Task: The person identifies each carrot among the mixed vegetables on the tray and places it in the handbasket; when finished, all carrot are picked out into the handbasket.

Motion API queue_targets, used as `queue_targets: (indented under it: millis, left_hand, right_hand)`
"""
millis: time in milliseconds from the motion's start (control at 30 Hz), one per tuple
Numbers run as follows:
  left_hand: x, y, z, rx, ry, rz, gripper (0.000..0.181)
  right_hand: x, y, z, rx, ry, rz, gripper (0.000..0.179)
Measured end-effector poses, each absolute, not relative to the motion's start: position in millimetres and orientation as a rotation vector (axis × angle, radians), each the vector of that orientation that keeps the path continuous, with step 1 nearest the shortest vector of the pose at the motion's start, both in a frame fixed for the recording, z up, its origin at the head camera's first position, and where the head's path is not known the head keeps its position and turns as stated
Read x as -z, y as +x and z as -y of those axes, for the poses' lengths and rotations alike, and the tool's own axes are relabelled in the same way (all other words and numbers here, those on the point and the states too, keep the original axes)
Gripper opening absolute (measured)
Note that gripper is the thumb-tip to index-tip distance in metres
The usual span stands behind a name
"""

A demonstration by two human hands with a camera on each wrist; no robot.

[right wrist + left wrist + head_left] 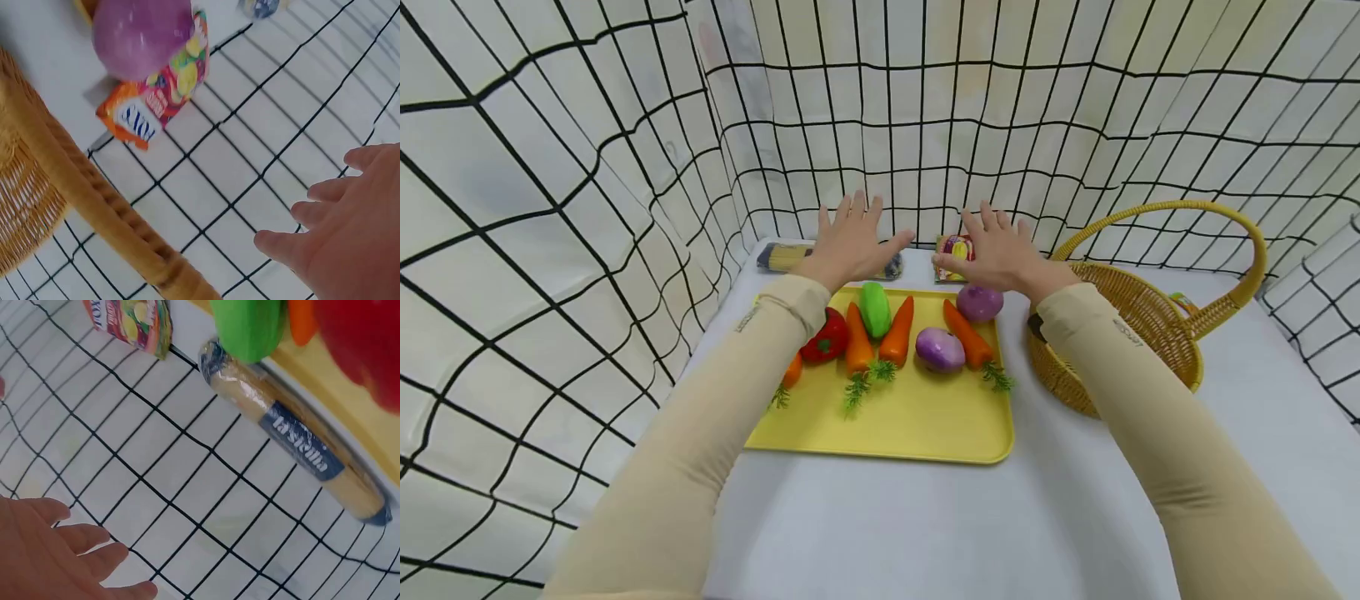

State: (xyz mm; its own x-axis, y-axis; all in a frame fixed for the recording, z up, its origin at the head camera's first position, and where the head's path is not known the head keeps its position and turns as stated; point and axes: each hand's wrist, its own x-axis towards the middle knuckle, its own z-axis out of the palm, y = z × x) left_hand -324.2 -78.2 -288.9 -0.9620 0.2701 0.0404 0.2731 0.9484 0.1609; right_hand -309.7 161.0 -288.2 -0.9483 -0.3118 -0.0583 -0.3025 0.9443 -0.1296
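Both hands are held out in the air with fingers spread, holding nothing. My left hand (852, 242) overlaps a clear pack of spaghetti (294, 437) with a blue label in the head view. Nearest my right hand (1000, 254) are a colourful Fox's sweets bag (162, 100) and a purple onion (980, 302). Below the hands lies a yellow tray (880, 429). On it are a green vegetable (875, 310), a red bell pepper (826, 337), carrots (895, 333) with leafy tops, and a purple, egg-shaped vegetable (940, 349). My left sleeve hides part of the tray's left side.
A wicker basket (1157, 333) with a tall arched handle (1255, 242) stands right of the tray, partly behind my right forearm. A small colourful packet (1183, 303) shows inside it. Black netting (887, 125) over pale sheets encloses the white table (925, 533) at the back and sides.
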Motion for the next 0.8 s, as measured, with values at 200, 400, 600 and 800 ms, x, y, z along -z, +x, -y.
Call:
queue_targets:
  millis: [200, 400, 600, 800]
  left_hand:
    - [305.7, -287.7, 110.7, 0.384, -0.490, 3.052, 0.082]
    - [319.7, -255.0, 164.8, 0.629, -0.361, 2.949, 0.074]
    - [338.2, -226.0, 221.6, 0.933, -0.063, 2.888, 0.072]
    - [369.2, -222.0, 262.6, 1.149, 0.160, 2.841, 0.063]
  right_hand:
    - [316.2, -278.8, -164.9, 0.391, -0.583, -3.043, 0.094]
    - [350.5, -249.4, -172.6, 0.776, -0.516, -3.048, 0.073]
    - [385.2, -231.2, -177.3, 1.097, -0.383, -3.064, 0.051]
    - [406.2, -227.5, -178.5, 1.219, -0.223, -3.034, 0.046]
